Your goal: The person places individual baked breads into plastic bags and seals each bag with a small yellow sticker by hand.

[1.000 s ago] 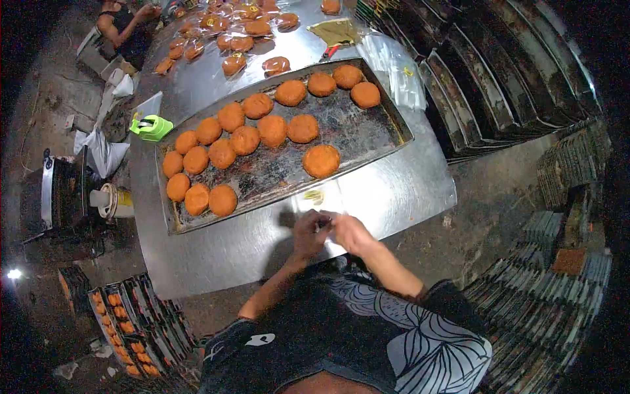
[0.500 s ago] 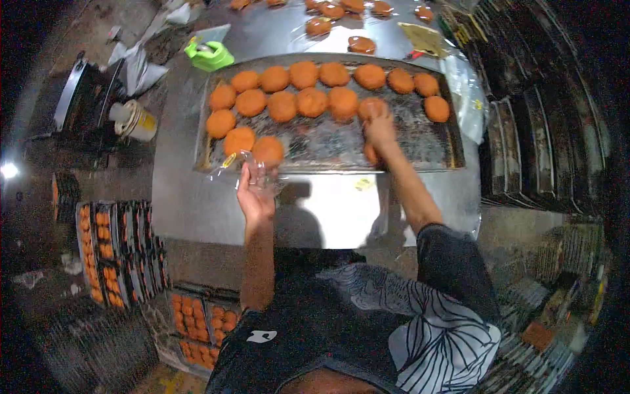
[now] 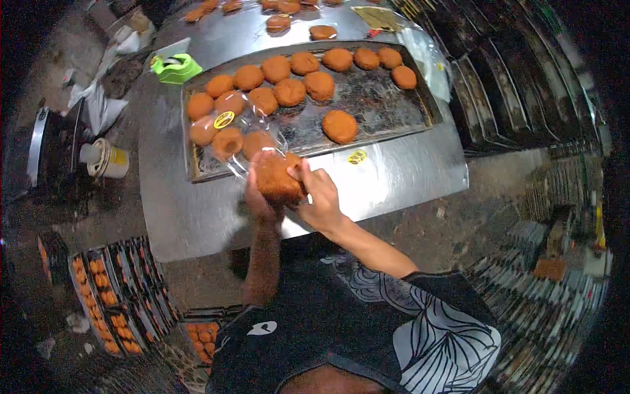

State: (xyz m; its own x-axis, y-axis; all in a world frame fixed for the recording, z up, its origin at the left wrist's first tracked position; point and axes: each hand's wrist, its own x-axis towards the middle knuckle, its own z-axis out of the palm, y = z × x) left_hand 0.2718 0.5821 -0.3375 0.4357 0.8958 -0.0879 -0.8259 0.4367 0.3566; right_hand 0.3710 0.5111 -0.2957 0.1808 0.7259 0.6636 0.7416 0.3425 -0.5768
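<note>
In front of me a round brown bun [image 3: 281, 178] is at the mouth of a clear plastic bag [image 3: 224, 119] with a yellow label. My left hand [image 3: 258, 195] is closed on the bag, beside the bun's left side. With thumb and fingers, my right hand [image 3: 320, 200] grips the bun from the right. Beyond them lies a dark metal baking tray [image 3: 384, 98] with rows of similar buns along its far and left sides. A single bun [image 3: 339, 127] sits near the tray's front edge. The bag overlaps several buns in this view.
The metal table [image 3: 420, 161] carries a yellow sticker [image 3: 357, 157] near the tray. At its far end lie several wrapped buns [image 3: 278, 23] and a green tape dispenser [image 3: 175, 68]. Racks of buns [image 3: 98, 295] stand lower left; stacked dark trays [image 3: 502, 92] stand at right.
My right hand has brought a bun from the tray to my left hand. The bag has opened out over the tray's left side. The view has turned and shifted.
</note>
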